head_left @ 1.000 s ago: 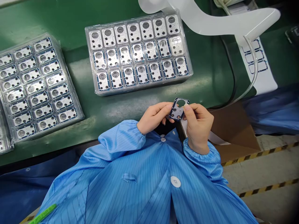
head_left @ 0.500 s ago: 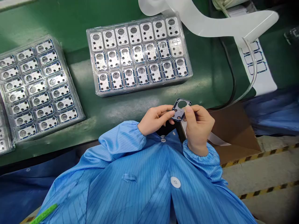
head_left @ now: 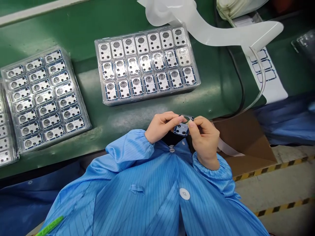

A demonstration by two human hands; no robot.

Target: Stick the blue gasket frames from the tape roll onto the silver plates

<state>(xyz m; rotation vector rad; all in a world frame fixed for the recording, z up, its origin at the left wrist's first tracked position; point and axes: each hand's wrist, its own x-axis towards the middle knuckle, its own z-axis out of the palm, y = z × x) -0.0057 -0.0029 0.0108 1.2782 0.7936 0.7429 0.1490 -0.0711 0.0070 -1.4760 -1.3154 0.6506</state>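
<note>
Holding a small blue-edged metal plate (head_left: 183,126) in front of my chest, over the near edge of the green bench mat (head_left: 147,113), with its round window at the far end. Both hands are closed on it: my left hand (head_left: 161,126) pinches the left side, and my right hand (head_left: 205,139) pinches the right side, thumb on the face.

Straight ahead, a clear blister tray (head_left: 150,98) lies on the mat, with three rows of similar plates, silver side up. A second clear tray (head_left: 56,137) sits to the left, also full.

Right of my hands - a cardboard box (head_left: 246,141), a black cable (head_left: 240,72), a clear tube (head_left: 262,78), and a frosted plastic sheet (head_left: 221,36).
</note>
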